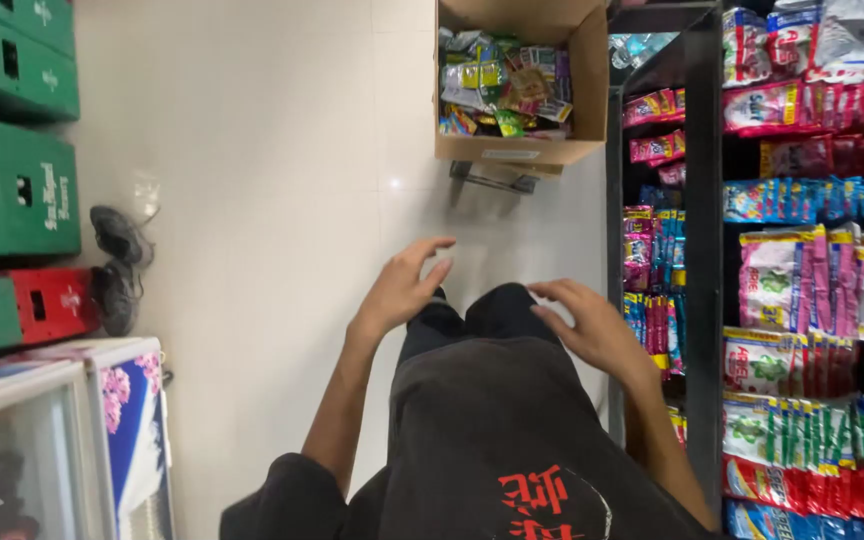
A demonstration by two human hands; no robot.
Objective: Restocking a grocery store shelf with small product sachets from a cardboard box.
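While both hands hang empty over the floor, the cardboard box [517,80] of mixed packets sits ahead beside the shelf [702,250]. Left hand [402,285] has fingers loosely spread; right hand [592,325] likewise, nearest the hanging sachets [652,250]. Reaching for either probably means stepping closer first.

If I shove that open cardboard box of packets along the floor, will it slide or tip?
The cardboard box probably slides rather than tips: it looks wide and low. It seems light, filled with small packets. Something dark beneath its front edge might snag; both hands are empty.
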